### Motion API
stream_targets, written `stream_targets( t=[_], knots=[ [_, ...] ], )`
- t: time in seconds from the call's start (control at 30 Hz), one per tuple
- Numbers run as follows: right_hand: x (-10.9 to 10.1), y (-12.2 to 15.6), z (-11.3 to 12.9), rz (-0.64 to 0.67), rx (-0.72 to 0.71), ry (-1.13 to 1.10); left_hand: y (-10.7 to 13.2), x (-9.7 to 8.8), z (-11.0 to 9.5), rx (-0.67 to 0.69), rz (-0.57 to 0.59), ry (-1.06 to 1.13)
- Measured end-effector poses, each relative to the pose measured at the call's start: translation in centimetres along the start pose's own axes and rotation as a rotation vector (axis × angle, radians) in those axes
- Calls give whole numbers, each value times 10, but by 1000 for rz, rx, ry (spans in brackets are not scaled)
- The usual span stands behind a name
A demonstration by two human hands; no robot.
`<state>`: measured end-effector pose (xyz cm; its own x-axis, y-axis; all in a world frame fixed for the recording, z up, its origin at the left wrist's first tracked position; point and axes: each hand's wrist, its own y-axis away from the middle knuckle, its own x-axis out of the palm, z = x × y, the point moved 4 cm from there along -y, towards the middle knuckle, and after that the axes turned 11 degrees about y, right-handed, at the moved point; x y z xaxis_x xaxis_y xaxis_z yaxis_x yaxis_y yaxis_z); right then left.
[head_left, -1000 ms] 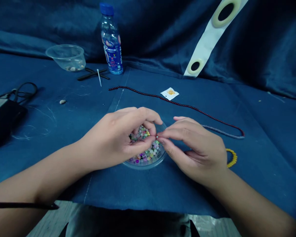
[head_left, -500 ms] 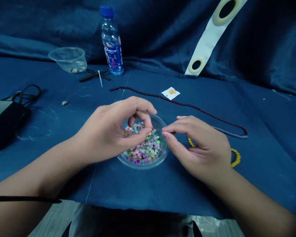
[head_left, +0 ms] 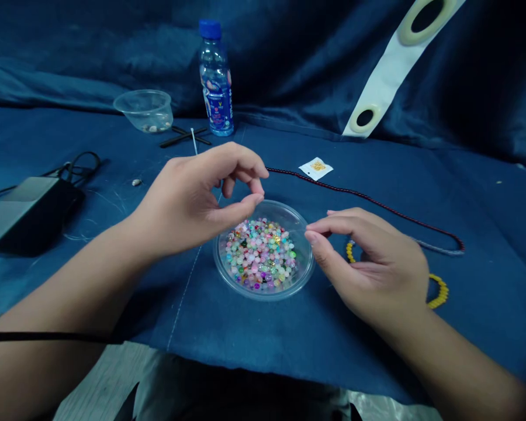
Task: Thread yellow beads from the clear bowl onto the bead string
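A clear round plastic bowl point(head_left: 267, 296) holds many small beads point(head_left: 260, 257) in mixed colours. Above its upper left rim is my left hand point(head_left: 193, 202), thumb and index fingertips pinched together and the other fingers curled. What that pinch holds is too small to make out. My right hand point(head_left: 372, 266) is at the bowl's right side, its thumb and index finger closed on a thin clear thread that shows only faintly at the fingertips. Behind and under the right hand lies a yellow beaded bracelet point(head_left: 439, 292), partly hidden.
Beyond the hands lie a dark red bead string point(head_left: 355, 192) and a small white packet point(head_left: 316, 168). A blue-capped bottle point(head_left: 217, 88), a clear cup point(head_left: 144, 111) and crossed black sticks point(head_left: 182, 138) are at the back. A black-and-grey box point(head_left: 30, 213) sits at left.
My hands have moved apart, the left up and away from the beads, uncovering more of the bowl. Both fingertip pinches stay closed. The whole view has shifted slightly.
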<state>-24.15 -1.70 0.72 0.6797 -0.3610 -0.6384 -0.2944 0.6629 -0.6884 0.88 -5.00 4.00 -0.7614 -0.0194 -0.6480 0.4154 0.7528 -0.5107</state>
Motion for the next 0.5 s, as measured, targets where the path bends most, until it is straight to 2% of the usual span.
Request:
stream_targets(
  t=[0.17,0.33,0.4,0.5],
  knots=[
    [0,-1,-2,1,42,-15,-9,9,-4,39,392,-228],
    [-2,-2,0,-31,42,-23,-17,36,-18,-43,731,-261],
    [-2,-2,0,-42,45,-26,-18,47,-22,-23,776,-226],
    [-2,-2,-1,-54,54,-27,-14,58,-22,43,771,-166]
  ],
)
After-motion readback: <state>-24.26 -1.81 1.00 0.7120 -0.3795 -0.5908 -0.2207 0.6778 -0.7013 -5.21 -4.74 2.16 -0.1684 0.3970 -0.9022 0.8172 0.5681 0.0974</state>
